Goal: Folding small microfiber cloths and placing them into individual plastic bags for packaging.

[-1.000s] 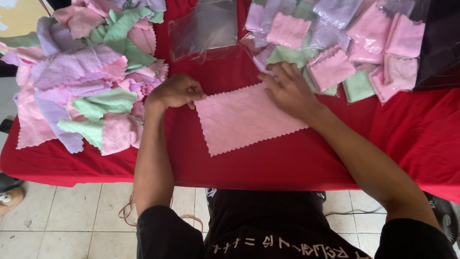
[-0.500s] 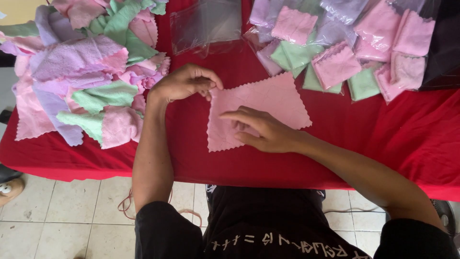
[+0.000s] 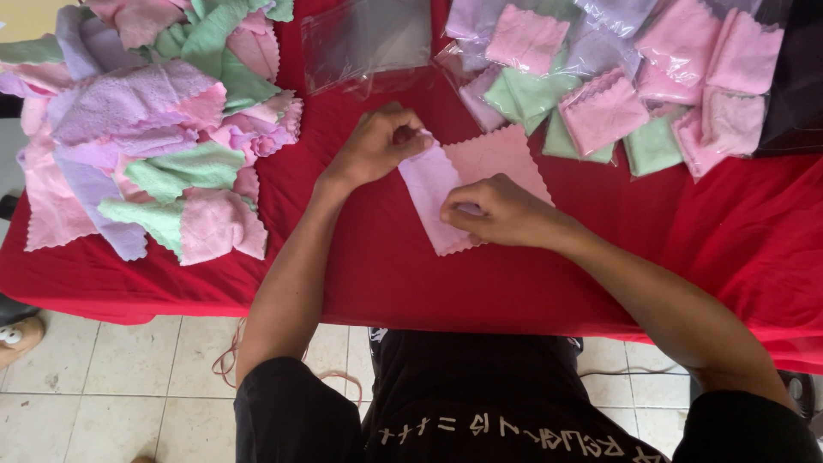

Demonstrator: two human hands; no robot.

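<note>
Pinching pink cloth (image 3: 480,184), mid-table: left hand (image 3: 377,146) fingers clamped on far-left corner, right hand (image 3: 501,210) fingers pressed together on near fold. Cloth's long axis runs near-left to far-right, both hands touching.

Left hand (image 3: 373,146) fingertips curl under the pink cloth (image 3: 480,184) edge — grip hidden. Right hand (image 3: 501,210) covers cloth's lower fold. Cloth pile (image 3: 146,129) cut off at top & left edge. Bagged cloths (image 3: 617,94) run past top. Clear bag (image 3: 364,39) — contents can't tell. Desk (image 3: 746,231) cropped right.
</note>
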